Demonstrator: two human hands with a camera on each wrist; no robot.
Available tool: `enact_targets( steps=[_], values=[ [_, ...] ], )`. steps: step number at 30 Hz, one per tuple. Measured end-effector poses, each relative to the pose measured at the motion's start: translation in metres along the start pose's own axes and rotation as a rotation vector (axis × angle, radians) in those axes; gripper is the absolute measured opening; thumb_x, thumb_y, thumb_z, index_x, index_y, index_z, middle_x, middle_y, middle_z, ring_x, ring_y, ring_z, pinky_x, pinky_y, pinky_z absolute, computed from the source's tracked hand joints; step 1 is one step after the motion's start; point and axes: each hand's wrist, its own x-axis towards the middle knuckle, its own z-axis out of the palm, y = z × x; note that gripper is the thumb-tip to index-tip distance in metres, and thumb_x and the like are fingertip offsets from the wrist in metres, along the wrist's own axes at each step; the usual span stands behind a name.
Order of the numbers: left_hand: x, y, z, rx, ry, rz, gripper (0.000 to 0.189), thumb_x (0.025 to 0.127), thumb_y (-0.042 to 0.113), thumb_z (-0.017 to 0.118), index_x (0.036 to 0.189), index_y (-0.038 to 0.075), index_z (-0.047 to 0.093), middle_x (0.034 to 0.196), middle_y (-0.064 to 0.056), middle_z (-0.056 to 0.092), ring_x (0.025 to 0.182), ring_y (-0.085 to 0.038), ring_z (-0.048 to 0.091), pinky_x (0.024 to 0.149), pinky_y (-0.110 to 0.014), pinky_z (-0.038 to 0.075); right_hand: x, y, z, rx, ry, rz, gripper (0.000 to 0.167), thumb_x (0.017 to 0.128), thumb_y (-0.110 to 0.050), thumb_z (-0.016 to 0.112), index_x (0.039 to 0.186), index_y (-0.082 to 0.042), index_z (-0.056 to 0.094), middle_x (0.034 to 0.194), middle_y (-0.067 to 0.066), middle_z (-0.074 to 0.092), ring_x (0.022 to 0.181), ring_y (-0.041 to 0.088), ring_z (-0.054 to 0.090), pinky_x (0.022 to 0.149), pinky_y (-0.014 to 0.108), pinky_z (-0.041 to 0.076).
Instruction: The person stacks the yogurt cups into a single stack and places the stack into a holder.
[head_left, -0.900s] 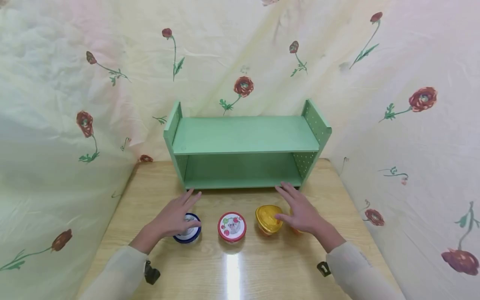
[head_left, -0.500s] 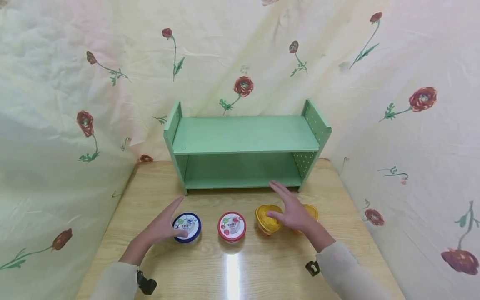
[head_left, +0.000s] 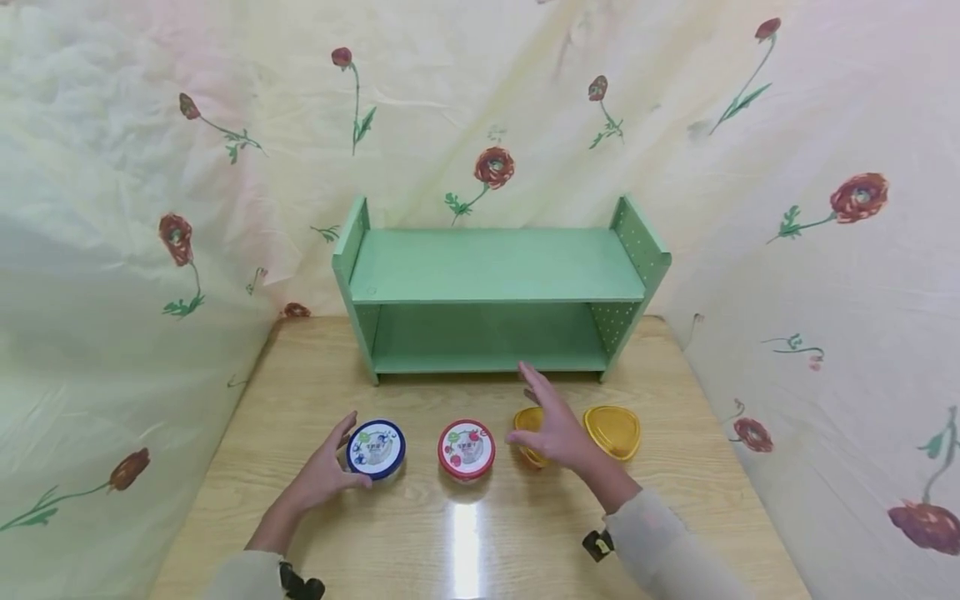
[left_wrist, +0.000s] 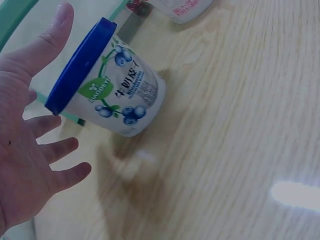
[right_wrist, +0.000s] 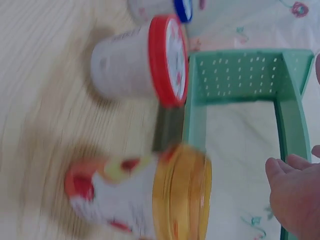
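You face a pale wood-grained counter [head_left: 405, 542]. Toward its back stands a green two-level shelf [head_left: 495, 262], its side panels [head_left: 637, 237] dotted with small holes. Behind it and to both sides of you, creased cream cloth walls [head_left: 427, 108] carry printed red flowers [head_left: 494, 167] and green leaves [head_left: 183, 307]. A streak of white light [head_left: 465, 550] shines off the counter nearest you.

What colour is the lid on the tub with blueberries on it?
The lid is blue, and shows best in the left wrist view.
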Motion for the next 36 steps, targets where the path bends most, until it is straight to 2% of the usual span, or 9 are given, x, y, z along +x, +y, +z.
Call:
enact_targets(
  steps=[3,5,7,10,16,24,28,32,36],
  values=[
    [0.0,-0.004,0.003,-0.031,0.009,-0.008,0.12,0.07,0.018,0.094,0.16,0.005,0.016,0.161,-0.027,0.022,0.142,-0.054,0.028,0.109,-0.069,0.029,0.002,-0.006,0.013,0.091,-0.013,-0.01,0.114,0.077,-0.015,0.088,0.163,-0.016,0.013,0.166,0.011,0.018,0.145,0.039,0.032,0.115,0.051,0.031],
    [-0.001,-0.006,0.005,-0.041,0.01,-0.021,0.12,0.07,0.018,0.094,0.16,0.005,0.016,0.162,-0.027,0.022,0.142,-0.054,0.028,0.109,-0.068,0.029,0.002,-0.009,0.023,0.098,-0.023,-0.011,0.116,0.076,-0.011,0.089,0.163,-0.017,0.012,0.166,0.012,0.017,0.144,0.041,0.032,0.115,0.051,0.031],
    [0.001,-0.012,0.007,-0.037,0.017,-0.02,0.12,0.07,0.019,0.094,0.16,0.006,0.016,0.162,-0.026,0.023,0.142,-0.053,0.029,0.109,-0.068,0.029,0.001,-0.01,0.033,0.068,-0.028,0.004,0.117,0.074,-0.008,0.089,0.163,-0.02,0.014,0.166,0.011,0.016,0.142,0.041,0.036,0.113,0.054,0.033],
    [0.002,-0.013,0.01,-0.025,0.022,-0.026,0.12,0.07,0.021,0.094,0.16,0.006,0.016,0.161,-0.025,0.025,0.142,-0.052,0.029,0.111,-0.068,0.027,-0.002,-0.008,0.047,0.037,-0.049,0.008,0.117,0.074,-0.008,0.09,0.163,-0.022,0.015,0.166,0.013,0.017,0.14,0.04,0.038,0.111,0.059,0.034],
    [0.004,-0.015,0.012,0.006,0.036,-0.023,0.121,0.068,0.023,0.095,0.16,0.005,0.018,0.161,-0.024,0.027,0.144,-0.048,0.029,0.112,-0.068,0.024,-0.005,-0.002,0.063,0.01,-0.078,-0.008,0.119,0.072,-0.016,0.093,0.163,-0.021,0.017,0.166,0.011,0.018,0.149,0.038,0.021,0.114,0.066,0.023],
    [0.008,-0.014,0.014,0.008,0.028,-0.065,0.123,0.068,0.026,0.095,0.161,0.01,0.016,0.16,-0.025,0.028,0.145,-0.05,0.025,0.111,-0.071,0.02,-0.007,0.014,0.074,-0.031,-0.077,0.017,0.118,0.072,-0.023,0.093,0.163,-0.027,0.017,0.167,0.005,0.019,0.15,0.033,0.021,0.116,0.061,0.024],
    [0.009,-0.015,0.014,0.01,0.021,-0.066,0.121,0.069,0.027,0.095,0.16,0.008,0.018,0.159,-0.025,0.03,0.145,-0.049,0.026,0.112,-0.07,0.02,-0.008,0.023,0.08,-0.017,-0.092,0.016,0.117,0.073,-0.025,0.092,0.163,-0.019,0.018,0.166,0.007,0.018,0.15,0.033,0.021,0.116,0.059,0.024],
    [0.01,-0.016,0.014,-0.008,0.016,-0.048,0.118,0.069,0.024,0.095,0.159,0.005,0.02,0.156,-0.027,0.034,0.143,-0.048,0.031,0.112,-0.07,0.021,-0.008,0.031,0.086,-0.051,-0.096,0.0,0.117,0.072,-0.03,0.092,0.162,-0.01,0.019,0.166,0.01,0.02,0.15,0.034,0.022,0.117,0.057,0.024],
    [0.01,-0.016,0.015,-0.026,0.02,-0.043,0.117,0.069,0.022,0.095,0.158,0.005,0.021,0.155,-0.026,0.036,0.143,-0.048,0.031,0.113,-0.069,0.021,-0.009,0.036,0.089,-0.072,-0.089,0.003,0.117,0.071,-0.026,0.093,0.161,-0.009,0.02,0.165,0.013,0.021,0.149,0.034,0.023,0.117,0.057,0.023]
  ],
)
